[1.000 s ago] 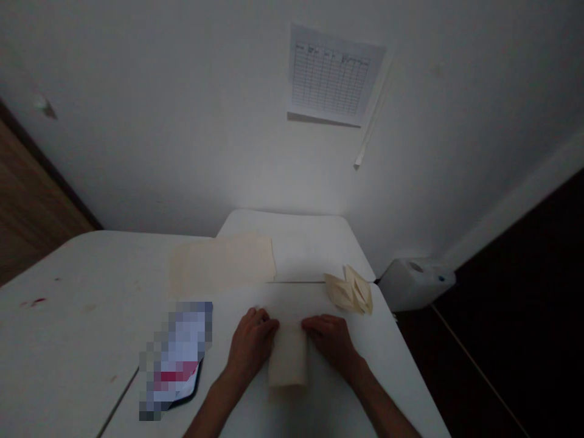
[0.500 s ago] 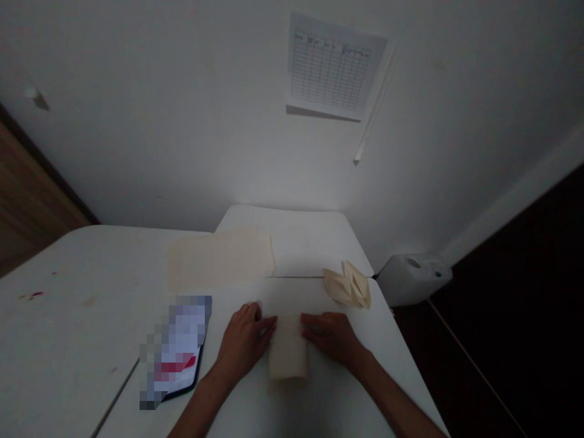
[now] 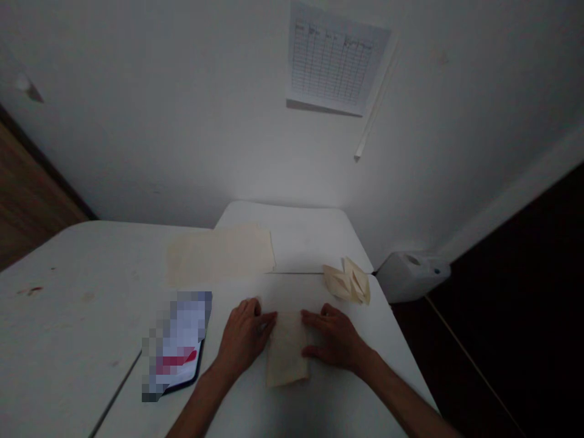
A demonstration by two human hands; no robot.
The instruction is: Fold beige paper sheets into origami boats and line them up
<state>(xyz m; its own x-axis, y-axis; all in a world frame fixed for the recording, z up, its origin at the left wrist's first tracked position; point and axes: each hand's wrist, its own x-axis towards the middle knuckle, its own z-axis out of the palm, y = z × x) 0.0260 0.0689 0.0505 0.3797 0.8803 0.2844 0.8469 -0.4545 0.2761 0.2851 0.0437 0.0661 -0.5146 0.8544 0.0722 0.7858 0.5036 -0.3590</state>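
Note:
A folded piece of cream paper (image 3: 287, 356) lies on the white table in front of me, its long sides running away from me. At its far left corner, my left hand (image 3: 244, 331) is closed, with thumb and index finger pinching the paper's edge. On the other side my right hand (image 3: 335, 337) is open. Its index fingertip presses the far right corner, while the thumb is spread apart near the right edge. A folded paper shape (image 3: 347, 281) with pointed flaps sits beyond my right hand.
A flat cream paper sheet (image 3: 219, 255) lies at the back of the table (image 3: 91, 261). To the left of my left arm is a phone (image 3: 185, 340), its screen partly blurred. A white plastic container (image 3: 410, 277) stands past the right edge. A printed chart (image 3: 335, 64) hangs on the wall.
My right thumb has moved away from its index finger, toward me along the paper's edge. The paper's near end reaches slightly closer to me. My left hand keeps its pinch.

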